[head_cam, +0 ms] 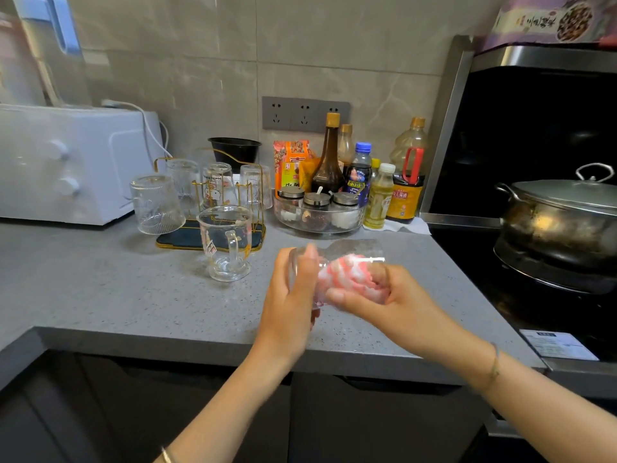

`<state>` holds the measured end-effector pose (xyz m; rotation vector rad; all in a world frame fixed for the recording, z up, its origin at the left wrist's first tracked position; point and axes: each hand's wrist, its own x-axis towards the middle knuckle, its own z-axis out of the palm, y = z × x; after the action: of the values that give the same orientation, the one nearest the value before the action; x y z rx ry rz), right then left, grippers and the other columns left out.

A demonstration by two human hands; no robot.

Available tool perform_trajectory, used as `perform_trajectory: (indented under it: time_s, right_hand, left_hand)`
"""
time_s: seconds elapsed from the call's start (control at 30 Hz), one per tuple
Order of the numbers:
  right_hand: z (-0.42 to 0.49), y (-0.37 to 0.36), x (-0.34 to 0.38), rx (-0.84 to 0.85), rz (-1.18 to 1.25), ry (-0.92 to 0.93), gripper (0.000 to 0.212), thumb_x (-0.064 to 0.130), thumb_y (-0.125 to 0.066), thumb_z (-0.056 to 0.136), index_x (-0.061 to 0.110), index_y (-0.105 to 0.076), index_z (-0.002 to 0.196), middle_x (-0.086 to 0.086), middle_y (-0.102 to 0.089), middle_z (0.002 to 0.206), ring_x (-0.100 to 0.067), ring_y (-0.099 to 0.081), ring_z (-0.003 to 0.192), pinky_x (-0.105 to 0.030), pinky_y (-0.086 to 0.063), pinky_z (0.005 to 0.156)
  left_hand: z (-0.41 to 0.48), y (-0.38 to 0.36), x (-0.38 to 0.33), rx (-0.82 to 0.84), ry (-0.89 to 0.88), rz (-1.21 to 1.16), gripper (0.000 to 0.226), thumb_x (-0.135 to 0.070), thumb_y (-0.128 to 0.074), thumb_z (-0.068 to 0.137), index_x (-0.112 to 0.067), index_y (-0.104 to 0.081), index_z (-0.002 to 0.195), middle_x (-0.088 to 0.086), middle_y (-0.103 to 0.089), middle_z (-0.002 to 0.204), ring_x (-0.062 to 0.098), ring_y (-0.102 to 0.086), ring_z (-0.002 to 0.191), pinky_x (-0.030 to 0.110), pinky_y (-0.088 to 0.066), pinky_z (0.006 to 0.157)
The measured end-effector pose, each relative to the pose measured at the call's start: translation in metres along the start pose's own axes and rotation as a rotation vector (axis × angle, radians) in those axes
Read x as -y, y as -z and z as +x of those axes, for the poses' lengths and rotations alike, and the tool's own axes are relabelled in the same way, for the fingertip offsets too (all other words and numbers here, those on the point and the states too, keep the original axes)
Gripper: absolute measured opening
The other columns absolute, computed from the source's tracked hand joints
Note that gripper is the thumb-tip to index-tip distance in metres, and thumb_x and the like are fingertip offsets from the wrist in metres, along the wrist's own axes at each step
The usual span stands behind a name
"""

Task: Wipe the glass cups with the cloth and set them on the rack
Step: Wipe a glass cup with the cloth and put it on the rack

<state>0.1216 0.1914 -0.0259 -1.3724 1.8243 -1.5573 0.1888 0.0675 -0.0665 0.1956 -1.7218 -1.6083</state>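
My left hand [291, 295] grips a clear glass cup [347, 250] lying on its side above the grey counter, mouth toward the right. My right hand [377, 295] holds a pink and white cloth [347, 279] bunched up and pushed into the cup. A glass mug with a handle [227, 242] stands upright on the counter just left of my hands. Behind it the gold wire rack [213, 195] on its dark tray carries several upturned glasses, with a ribbed one [155, 203] at its left end.
A white toaster oven [66, 162] sits at the back left. Sauce bottles [329, 158], an oil bottle [407, 175] and a clear tray of spice jars [317, 212] line the wall. At the right a lidded steel pot [561, 215] rests on the black stove. The counter edge [167, 342] runs below my hands.
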Motion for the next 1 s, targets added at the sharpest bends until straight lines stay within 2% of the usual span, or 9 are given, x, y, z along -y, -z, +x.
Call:
perform_trajectory:
  time_s: [0.13, 0.23, 0.3, 0.4, 0.53, 0.6, 0.7, 0.83, 1.0]
  right_hand:
    - [0.002, 0.003, 0.001, -0.060, 0.156, -0.132, 0.038, 0.032, -0.068, 0.079, -0.001, -0.069, 0.096, -0.016, -0.073, 0.096, -0.020, -0.070, 0.088, -0.024, -0.055, 0.081]
    - [0.002, 0.008, 0.010, 0.021, 0.183, -0.176, 0.043, 0.030, -0.065, 0.080, -0.009, -0.064, 0.099, -0.017, -0.072, 0.098, -0.021, -0.070, 0.088, -0.026, -0.056, 0.081]
    - [0.005, 0.017, 0.015, 0.057, 0.171, -0.205, 0.039, 0.028, -0.064, 0.077, -0.004, -0.065, 0.099, -0.012, -0.072, 0.092, -0.020, -0.069, 0.084, -0.023, -0.056, 0.076]
    - [0.009, 0.032, 0.020, 0.155, 0.066, -0.233, 0.027, 0.022, -0.065, 0.075, 0.005, -0.068, 0.096, -0.006, -0.073, 0.089, -0.016, -0.067, 0.082, -0.020, -0.053, 0.072]
    - [0.009, 0.036, 0.023, 0.412, -0.050, -0.232, 0.015, 0.015, -0.064, 0.079, 0.010, -0.067, 0.092, 0.004, -0.073, 0.084, -0.007, -0.068, 0.079, -0.017, -0.050, 0.070]
    - [0.009, 0.031, 0.020, 0.528, -0.121, -0.207, 0.005, 0.010, -0.063, 0.085, 0.012, -0.066, 0.088, 0.008, -0.069, 0.076, -0.006, -0.062, 0.071, -0.022, -0.047, 0.065]
    - [0.010, 0.028, 0.016, 0.591, -0.212, -0.216, 0.010, 0.008, -0.063, 0.088, 0.018, -0.065, 0.086, 0.015, -0.067, 0.073, 0.000, -0.059, 0.067, -0.015, -0.045, 0.067]
    - [0.013, 0.030, 0.013, 0.660, -0.341, -0.257, 0.013, 0.033, -0.061, 0.089, 0.030, -0.067, 0.078, 0.018, -0.058, 0.065, -0.001, -0.049, 0.061, -0.020, -0.038, 0.066]
    - [0.023, 0.044, 0.012, 0.507, -0.386, -0.245, 0.021, 0.045, -0.061, 0.076, 0.025, -0.067, 0.074, 0.014, -0.051, 0.057, -0.002, -0.038, 0.051, -0.019, -0.027, 0.051]
  left_hand:
    - [0.001, 0.008, 0.013, 0.061, -0.428, 0.192, 0.054, -0.073, -0.042, 0.084, -0.024, -0.046, 0.106, -0.029, -0.059, 0.100, -0.005, -0.061, 0.089, 0.008, -0.048, 0.071]
    - [0.004, 0.016, 0.016, 0.149, -0.548, 0.234, 0.052, -0.067, -0.047, 0.087, -0.027, -0.040, 0.120, -0.034, -0.052, 0.113, -0.008, -0.058, 0.099, 0.008, -0.047, 0.081]
    - [0.006, 0.020, 0.013, 0.222, -0.423, 0.212, 0.047, -0.066, -0.054, 0.082, -0.038, -0.041, 0.118, -0.032, -0.053, 0.115, -0.004, -0.059, 0.103, 0.017, -0.051, 0.080]
    - [0.010, 0.022, -0.001, 0.355, 0.032, 0.020, 0.055, -0.077, -0.054, 0.069, -0.048, -0.052, 0.115, -0.021, -0.061, 0.117, 0.011, -0.067, 0.103, 0.039, -0.059, 0.075]
    - [0.018, 0.031, -0.011, 0.666, 0.592, -0.182, 0.069, -0.077, -0.038, 0.080, -0.027, -0.071, 0.115, 0.007, -0.070, 0.120, 0.029, -0.068, 0.105, 0.050, -0.052, 0.094]
    - [0.014, 0.031, -0.007, 0.810, 0.652, -0.224, 0.071, -0.075, -0.056, 0.073, -0.020, -0.072, 0.115, 0.014, -0.069, 0.120, 0.028, -0.069, 0.098, 0.045, -0.055, 0.090]
    - [0.012, 0.027, -0.001, 0.800, 0.631, -0.177, 0.072, -0.073, -0.075, 0.055, -0.021, -0.076, 0.105, 0.008, -0.073, 0.109, 0.020, -0.070, 0.092, 0.038, -0.054, 0.090]
    - [0.013, 0.029, 0.002, 0.712, 0.610, -0.063, 0.073, -0.072, -0.073, 0.059, -0.018, -0.074, 0.109, 0.013, -0.070, 0.117, 0.027, -0.065, 0.102, 0.042, -0.049, 0.100]
    - [0.016, 0.027, -0.007, 0.617, 0.597, -0.026, 0.064, -0.068, -0.058, 0.074, -0.020, -0.071, 0.115, 0.010, -0.070, 0.118, 0.027, -0.065, 0.104, 0.047, -0.048, 0.101]
